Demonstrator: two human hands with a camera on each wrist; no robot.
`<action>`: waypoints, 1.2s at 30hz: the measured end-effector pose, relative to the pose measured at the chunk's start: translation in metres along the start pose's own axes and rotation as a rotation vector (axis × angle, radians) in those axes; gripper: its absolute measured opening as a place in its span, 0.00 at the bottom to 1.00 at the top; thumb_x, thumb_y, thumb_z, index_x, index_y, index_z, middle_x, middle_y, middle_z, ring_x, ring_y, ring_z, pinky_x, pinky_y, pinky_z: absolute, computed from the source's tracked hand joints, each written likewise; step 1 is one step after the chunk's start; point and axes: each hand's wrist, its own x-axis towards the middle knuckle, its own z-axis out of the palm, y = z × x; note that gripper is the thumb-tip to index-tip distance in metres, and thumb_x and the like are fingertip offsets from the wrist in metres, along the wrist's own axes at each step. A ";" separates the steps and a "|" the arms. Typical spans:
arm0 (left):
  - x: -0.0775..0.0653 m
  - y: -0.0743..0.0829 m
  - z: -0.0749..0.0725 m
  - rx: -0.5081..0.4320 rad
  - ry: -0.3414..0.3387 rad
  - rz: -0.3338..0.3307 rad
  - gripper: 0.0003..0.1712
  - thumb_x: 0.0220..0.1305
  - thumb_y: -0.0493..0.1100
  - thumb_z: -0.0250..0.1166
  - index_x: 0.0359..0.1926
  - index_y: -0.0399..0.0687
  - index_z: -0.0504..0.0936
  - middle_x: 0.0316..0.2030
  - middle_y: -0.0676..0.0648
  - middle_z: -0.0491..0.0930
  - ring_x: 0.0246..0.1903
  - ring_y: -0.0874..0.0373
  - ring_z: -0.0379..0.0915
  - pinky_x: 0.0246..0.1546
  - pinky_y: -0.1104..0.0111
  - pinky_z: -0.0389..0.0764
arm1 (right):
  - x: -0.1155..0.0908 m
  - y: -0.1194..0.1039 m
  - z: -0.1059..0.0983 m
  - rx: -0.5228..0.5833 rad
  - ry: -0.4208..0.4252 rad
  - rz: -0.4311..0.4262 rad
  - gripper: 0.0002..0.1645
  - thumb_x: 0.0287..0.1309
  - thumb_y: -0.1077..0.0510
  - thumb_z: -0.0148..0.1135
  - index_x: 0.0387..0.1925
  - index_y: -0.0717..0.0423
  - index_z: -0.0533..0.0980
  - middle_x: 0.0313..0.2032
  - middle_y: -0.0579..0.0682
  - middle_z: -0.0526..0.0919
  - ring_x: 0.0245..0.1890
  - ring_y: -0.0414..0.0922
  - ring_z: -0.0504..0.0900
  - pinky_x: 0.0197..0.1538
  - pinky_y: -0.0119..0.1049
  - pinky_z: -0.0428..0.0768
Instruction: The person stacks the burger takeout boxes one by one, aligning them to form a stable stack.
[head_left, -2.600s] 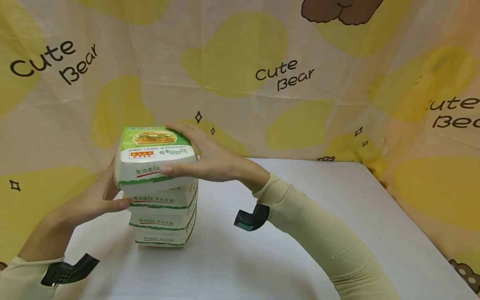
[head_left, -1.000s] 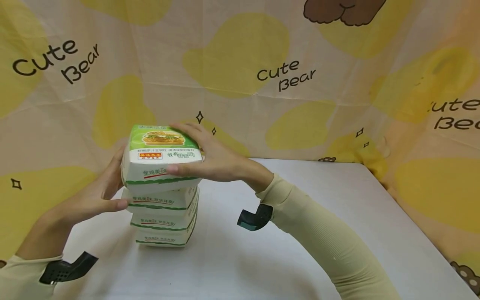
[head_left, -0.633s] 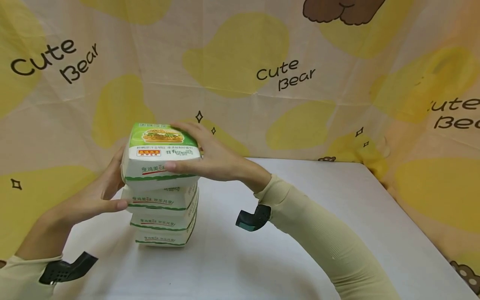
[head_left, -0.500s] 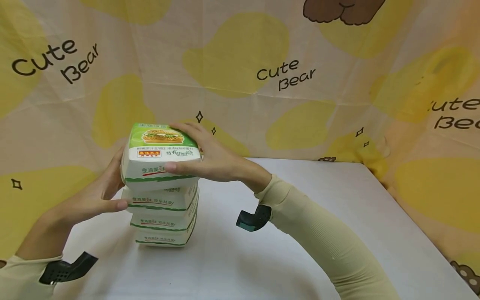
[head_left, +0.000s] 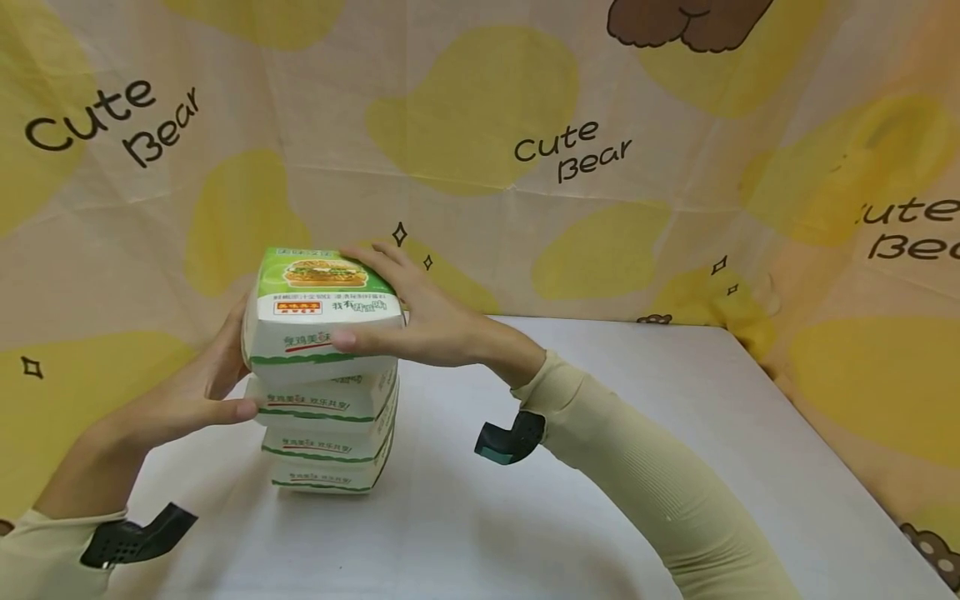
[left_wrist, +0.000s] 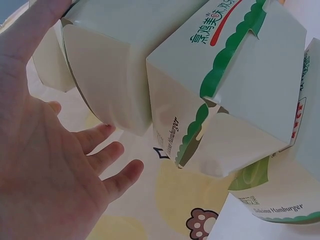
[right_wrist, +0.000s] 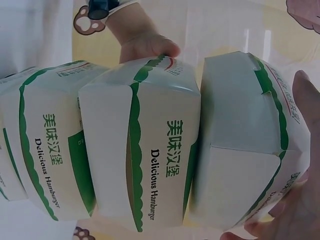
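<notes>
Several white and green hamburger boxes stand in a stack at the left of the table. My right hand (head_left: 431, 323) grips the top box (head_left: 324, 346), its thumb on the front face and its fingers over the far right side. That top box sits slightly turned on the second box (head_left: 322, 398). My left hand (head_left: 187, 400) is at the stack's left side, thumb tip touching the second box's edge. In the left wrist view, the left fingers (left_wrist: 122, 180) are spread beside the boxes, not curled round them. The lower boxes (head_left: 322, 446) lie slightly offset.
The white table (head_left: 525, 500) extends to the right of the stack. Behind it hangs a yellow-patterned cloth (head_left: 480, 108) with "Cute Bear" lettering. A dark device (head_left: 510, 437) is worn on the right wrist, another dark device (head_left: 138, 537) on the left.
Since the earliest frame, the top box and my right hand have shifted slightly right over the stack. My left hand has hardly moved. Over the last second almost nothing differs.
</notes>
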 end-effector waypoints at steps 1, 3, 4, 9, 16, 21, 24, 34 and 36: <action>0.000 0.000 0.000 -0.003 0.000 0.002 0.67 0.49 0.36 0.67 0.76 0.57 0.27 0.77 0.45 0.34 0.72 0.55 0.43 0.55 0.78 0.59 | 0.000 0.000 0.000 0.002 -0.001 0.000 0.49 0.52 0.44 0.66 0.72 0.38 0.53 0.66 0.39 0.56 0.62 0.36 0.59 0.61 0.38 0.69; 0.001 0.000 0.000 -0.004 0.001 0.000 0.67 0.49 0.35 0.67 0.76 0.57 0.27 0.77 0.45 0.34 0.73 0.55 0.41 0.55 0.78 0.59 | -0.001 0.001 0.000 0.002 0.000 0.002 0.50 0.52 0.44 0.66 0.72 0.38 0.52 0.67 0.40 0.55 0.63 0.36 0.59 0.62 0.39 0.68; 0.001 0.000 0.000 -0.003 0.002 -0.002 0.67 0.49 0.35 0.67 0.76 0.57 0.27 0.77 0.45 0.34 0.73 0.55 0.41 0.55 0.78 0.59 | -0.001 0.001 0.000 0.001 0.000 0.004 0.50 0.52 0.43 0.66 0.73 0.38 0.52 0.67 0.40 0.54 0.64 0.37 0.58 0.63 0.40 0.68; 0.001 0.001 0.000 0.002 0.001 -0.013 0.67 0.49 0.35 0.67 0.76 0.58 0.27 0.77 0.46 0.34 0.73 0.56 0.40 0.55 0.78 0.58 | -0.002 0.002 0.000 -0.007 -0.004 0.025 0.51 0.52 0.42 0.66 0.73 0.37 0.51 0.70 0.41 0.52 0.65 0.39 0.57 0.64 0.44 0.67; 0.001 -0.001 0.000 -0.012 -0.010 0.023 0.66 0.50 0.36 0.66 0.76 0.55 0.28 0.77 0.43 0.36 0.72 0.54 0.44 0.56 0.77 0.60 | -0.003 0.005 -0.001 0.028 -0.001 0.000 0.51 0.52 0.44 0.66 0.73 0.38 0.52 0.68 0.39 0.52 0.64 0.37 0.58 0.63 0.40 0.67; 0.000 -0.001 0.000 0.001 -0.006 0.025 0.66 0.50 0.36 0.67 0.76 0.54 0.28 0.76 0.42 0.40 0.70 0.54 0.49 0.56 0.76 0.61 | -0.004 0.006 -0.003 0.040 0.002 -0.004 0.51 0.52 0.44 0.67 0.73 0.38 0.51 0.67 0.40 0.54 0.63 0.37 0.59 0.63 0.38 0.68; 0.000 -0.001 0.000 0.003 -0.002 0.024 0.67 0.49 0.36 0.67 0.76 0.54 0.28 0.76 0.42 0.39 0.70 0.54 0.50 0.57 0.76 0.61 | -0.004 0.006 -0.003 0.042 0.004 -0.003 0.50 0.52 0.44 0.66 0.73 0.38 0.52 0.67 0.40 0.54 0.62 0.37 0.60 0.62 0.37 0.68; 0.000 -0.003 0.000 0.003 -0.004 0.020 0.67 0.48 0.35 0.67 0.76 0.54 0.28 0.76 0.42 0.41 0.69 0.55 0.53 0.56 0.78 0.62 | -0.005 0.005 -0.002 0.024 -0.002 0.033 0.52 0.51 0.43 0.66 0.73 0.34 0.49 0.70 0.39 0.53 0.65 0.37 0.58 0.65 0.41 0.66; 0.000 -0.002 -0.001 -0.011 -0.001 0.024 0.67 0.48 0.34 0.67 0.76 0.54 0.28 0.75 0.40 0.44 0.68 0.53 0.55 0.56 0.77 0.63 | -0.005 0.005 -0.002 0.022 0.001 0.034 0.53 0.51 0.43 0.66 0.74 0.34 0.48 0.71 0.40 0.54 0.65 0.37 0.58 0.65 0.41 0.65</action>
